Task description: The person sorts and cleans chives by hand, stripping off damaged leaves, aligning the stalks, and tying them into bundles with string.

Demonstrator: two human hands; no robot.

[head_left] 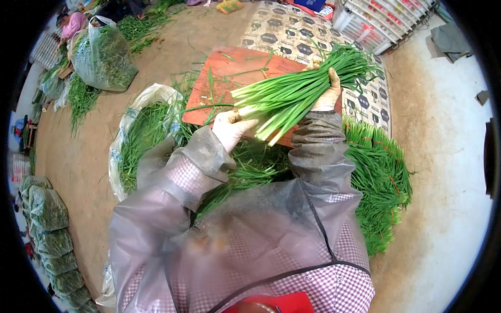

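Note:
A thick bunch of garlic chives [292, 94] is held above a reddish-orange board [209, 78], pale cut ends toward the lower left and leafy tips toward the upper right. My right hand [329, 94], in a pale glove, is wrapped around the bunch near its leafy half, thumb up over the leaves. My left hand [229, 128], also gloved, is at the pale stem ends, its thumb and forefinger closed on the lower stems. A few loose leaves lie across the board, and one strand stretches left from near my left hand.
A white bag [122, 143] of loose greens stands left of my lap. Stacked tied bunches [378, 177] sit at my right. Farther off are a full clear bag [104, 60], packed bags [52, 229], white crates [370, 26], a patterned mat [282, 28] and a person in pink [74, 25].

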